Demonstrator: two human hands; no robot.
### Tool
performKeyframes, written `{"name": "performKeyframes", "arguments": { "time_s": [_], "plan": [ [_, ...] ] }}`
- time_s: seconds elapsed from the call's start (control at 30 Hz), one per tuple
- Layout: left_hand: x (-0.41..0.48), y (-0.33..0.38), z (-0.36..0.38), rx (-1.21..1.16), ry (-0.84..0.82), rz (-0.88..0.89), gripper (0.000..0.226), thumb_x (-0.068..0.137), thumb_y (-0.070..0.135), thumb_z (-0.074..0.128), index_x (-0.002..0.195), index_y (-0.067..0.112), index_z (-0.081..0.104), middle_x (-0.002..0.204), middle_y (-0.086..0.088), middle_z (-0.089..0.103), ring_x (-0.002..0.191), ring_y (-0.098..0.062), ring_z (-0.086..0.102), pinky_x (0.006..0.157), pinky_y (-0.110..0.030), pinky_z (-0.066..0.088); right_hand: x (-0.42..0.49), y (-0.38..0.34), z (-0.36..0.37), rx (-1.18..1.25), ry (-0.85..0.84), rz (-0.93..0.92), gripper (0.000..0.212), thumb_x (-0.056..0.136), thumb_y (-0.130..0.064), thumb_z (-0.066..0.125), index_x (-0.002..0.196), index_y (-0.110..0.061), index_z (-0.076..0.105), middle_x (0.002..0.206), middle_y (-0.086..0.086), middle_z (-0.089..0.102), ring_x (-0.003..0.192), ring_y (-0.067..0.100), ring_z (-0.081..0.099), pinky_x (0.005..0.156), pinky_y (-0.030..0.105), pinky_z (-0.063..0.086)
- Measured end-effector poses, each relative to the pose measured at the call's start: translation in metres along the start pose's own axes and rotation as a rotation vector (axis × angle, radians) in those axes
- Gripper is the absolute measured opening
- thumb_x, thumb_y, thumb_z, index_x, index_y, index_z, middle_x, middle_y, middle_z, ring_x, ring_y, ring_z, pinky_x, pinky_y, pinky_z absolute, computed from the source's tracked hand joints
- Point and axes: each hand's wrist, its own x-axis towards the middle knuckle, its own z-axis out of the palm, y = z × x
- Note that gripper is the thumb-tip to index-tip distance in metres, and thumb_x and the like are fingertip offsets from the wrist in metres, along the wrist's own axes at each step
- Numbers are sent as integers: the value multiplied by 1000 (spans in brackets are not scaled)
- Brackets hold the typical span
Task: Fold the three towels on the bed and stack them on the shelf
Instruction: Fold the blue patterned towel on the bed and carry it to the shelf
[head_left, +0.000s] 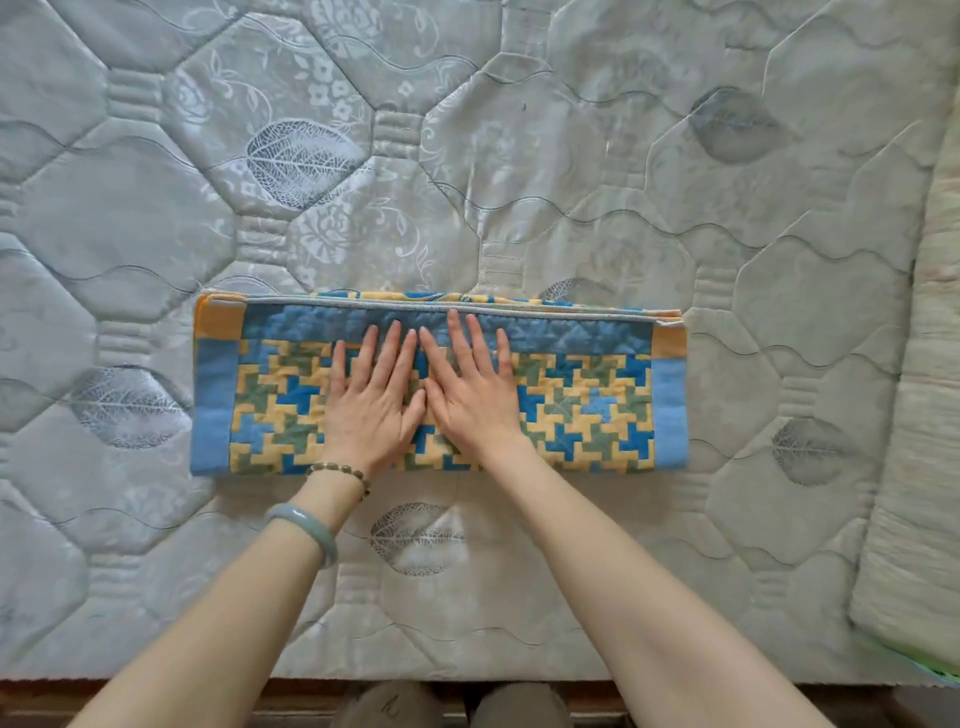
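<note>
Palms flat on the towel (582, 400)

Left hand (371, 405) and right hand (470, 397) lie side by side on the middle of the patchwork towel. All fingers are straight and a little spread, pressing down and gripping nothing. The fingertips reach the blue band just before the far edge. The towel lies folded as a long strip on the quilted mattress (519, 182), near its front edge.

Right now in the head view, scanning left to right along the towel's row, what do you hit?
mattress → towel's left blue border → left hand → right hand → towel's right blue border → pale quilted pad at the right edge. Both hands lie flat on the towel.
</note>
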Motion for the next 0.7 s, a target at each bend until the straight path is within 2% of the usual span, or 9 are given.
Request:
{"name": "performKeyframes", "arguments": {
  "time_s": [0.1,0.2,0.27,0.33,0.4,0.43,0.53,0.63,0.7],
  "plan": [
    [-2,-11,-1,-3,-17,-32,66,96,54,21,152,19,17,159,-6,20,148,-21,7,119,-46,-4,-5,14,4,-12,25,-44,57,97,-48,32,149,-26,29,158,11,23,146,25,12,116,51,4],
    [-8,-40,-4,-37,-14,-179,68,95,57,17,153,23,3,162,-6,8,148,-14,-11,118,-41,-15,-21,55,5,-35,55,77,59,99,-54,21,151,-28,8,160,2,-18,147,18,-14,117,48,-6],
    [-10,-61,-8,-46,-31,-261,69,94,57,18,153,23,2,162,-9,6,149,-19,-5,117,-39,-18,-34,92,5,-69,46,135,61,98,-56,17,150,-29,1,156,0,-28,145,17,-22,116,47,-10],
    [-11,-76,-13,-71,-32,-333,70,94,55,19,153,20,7,162,-11,5,149,-25,3,115,-34,-21,-45,120,2,-74,42,172,62,98,-57,17,151,-27,4,161,7,-11,147,17,-15,116,44,-11],
    [-13,-87,-16,-90,-19,-387,71,93,54,19,154,19,9,162,-12,5,149,-26,4,114,-31,-23,-53,135,-1,-50,43,242,65,96,-54,26,151,-23,11,159,15,17,147,22,3,116,42,-9],
    [-15,-92,-16,-95,-13,-410,71,93,54,18,154,18,10,162,-12,6,149,-26,3,114,-30,-23,-55,140,-1,-36,52,287,66,94,-52,31,150,-22,15,156,17,24,145,25,9,116,41,-7],
    [-26,-109,-14,-158,3,-498,72,92,53,19,153,16,13,162,-11,3,149,-26,-2,114,-32,-21,-60,149,-1,-18,45,377,63,94,-50,31,149,-21,22,155,18,27,143,27,14,116,41,-2],
    [-31,-115,-18,-339,96,-555,69,96,47,29,153,13,12,161,-16,1,149,-28,-2,118,-37,-6,-58,144,-10,22,22,408,64,94,-49,28,151,-19,21,157,18,21,145,28,12,116,43,-4],
    [-33,-113,-27,-493,190,-604,67,98,35,39,152,6,13,159,-20,11,148,-29,7,120,-37,4,-55,122,-19,30,87,396,66,94,-46,31,151,-15,21,158,20,17,146,29,10,116,45,-6]
  ]
}}
